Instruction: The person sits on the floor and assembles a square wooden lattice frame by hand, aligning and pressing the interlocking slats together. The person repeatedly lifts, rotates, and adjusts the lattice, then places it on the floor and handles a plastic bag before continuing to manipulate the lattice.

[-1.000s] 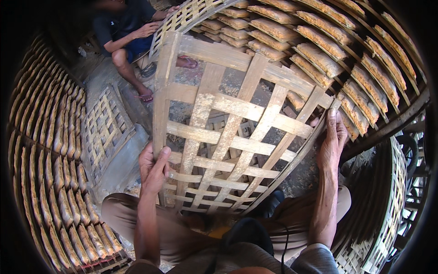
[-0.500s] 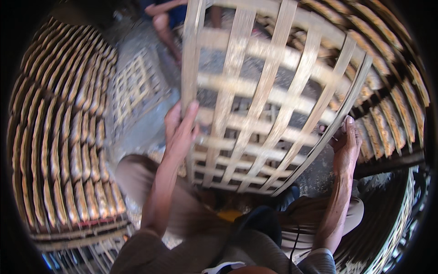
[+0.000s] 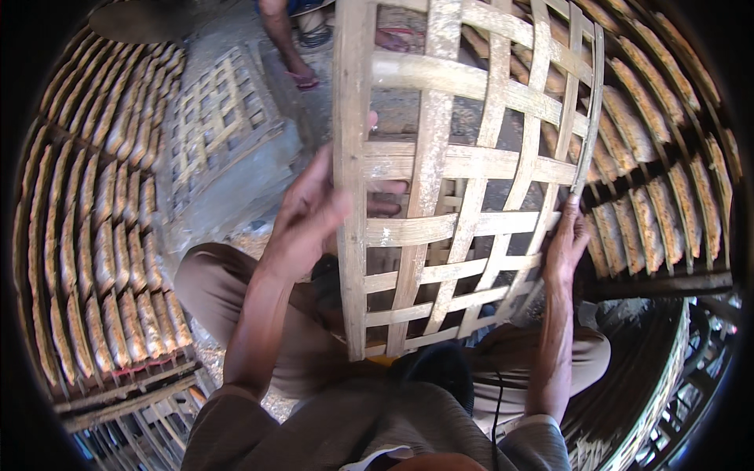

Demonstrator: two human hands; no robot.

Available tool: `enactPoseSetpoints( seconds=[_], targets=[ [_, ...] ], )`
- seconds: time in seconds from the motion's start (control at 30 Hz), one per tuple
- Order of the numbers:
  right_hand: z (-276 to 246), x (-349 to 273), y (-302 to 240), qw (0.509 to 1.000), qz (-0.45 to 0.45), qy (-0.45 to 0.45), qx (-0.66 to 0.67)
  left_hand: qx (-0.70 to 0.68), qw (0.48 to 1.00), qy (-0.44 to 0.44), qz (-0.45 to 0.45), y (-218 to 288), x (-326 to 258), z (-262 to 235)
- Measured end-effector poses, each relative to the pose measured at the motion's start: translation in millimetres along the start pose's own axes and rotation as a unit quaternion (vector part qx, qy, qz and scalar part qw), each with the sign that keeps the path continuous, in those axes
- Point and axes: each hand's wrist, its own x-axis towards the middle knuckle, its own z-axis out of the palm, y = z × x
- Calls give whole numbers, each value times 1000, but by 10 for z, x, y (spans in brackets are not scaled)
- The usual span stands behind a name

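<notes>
A woven bamboo lattice panel (image 3: 424,192) stands tilted up in front of me, pale and speckled, with square gaps. My left hand (image 3: 302,224) is at its thick left edge, slightly blurred, with some fingers reaching behind and showing through the gaps. Along the thin right edge, my right hand (image 3: 564,243) grips the rim, its thumb up against the strip. Both hands carry the panel between them above my bent knees. The panel hides part of the floor behind it.
Racks with rows of orange-brown and white slabs rise on my left (image 3: 102,259) and my right (image 3: 652,212). Another lattice panel (image 3: 220,118) lies on the floor at the far left. Ahead is another person's leg (image 3: 287,43). A large basket (image 3: 656,392) stands at the lower right.
The panel has turned, its right edge swinging inward and its left edge coming nearer. My right hand has moved left with it; my left hand's fingers now reach behind the edge.
</notes>
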Motion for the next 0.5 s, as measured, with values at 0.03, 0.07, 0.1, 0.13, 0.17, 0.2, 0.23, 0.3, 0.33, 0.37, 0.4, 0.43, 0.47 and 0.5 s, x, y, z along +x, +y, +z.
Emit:
enactPoseSetpoints(
  seconds=[0.03,0.07,0.1,0.13,0.17,0.2,0.23,0.3,0.33,0.37,0.4,0.43,0.47,0.5],
  targets=[
    [-11,13,10,999,40,21,28,35,998,-50,-12,-6,-22,-15],
    [-50,46,20,997,51,28,42,78,994,-53,-47,5,-41,32],
    [-35,71,-73,994,63,60,69,122,988,-59,-80,30,-58,91],
    [-32,103,-164,988,74,92,97,205,965,-52,-152,51,-10,116],
    [-103,170,-165,986,56,86,132,198,963,-37,-179,-23,16,56],
    [-21,171,-268,973,55,134,182,195,958,-25,-207,-62,49,-5],
    [-50,195,-289,970,71,144,181,182,964,-4,-191,-68,42,-24],
    [-143,296,-185,983,40,110,144,195,974,37,-106,-117,-62,55],
    [-203,346,-99,988,79,57,116,221,969,27,-104,-69,-91,113],
    [-280,411,-23,990,113,3,83,247,963,17,-102,32,-98,182],
    [-223,352,-38,983,148,-30,101,275,956,11,-106,81,-121,210],
    [-169,277,-198,977,160,-91,106,351,936,9,22,-73,-150,149],
    [-136,240,-290,967,183,-107,142,399,914,0,71,-148,-201,136],
    [-201,241,-299,933,188,-172,255,440,889,-13,125,-214,-218,160]
  ],
)
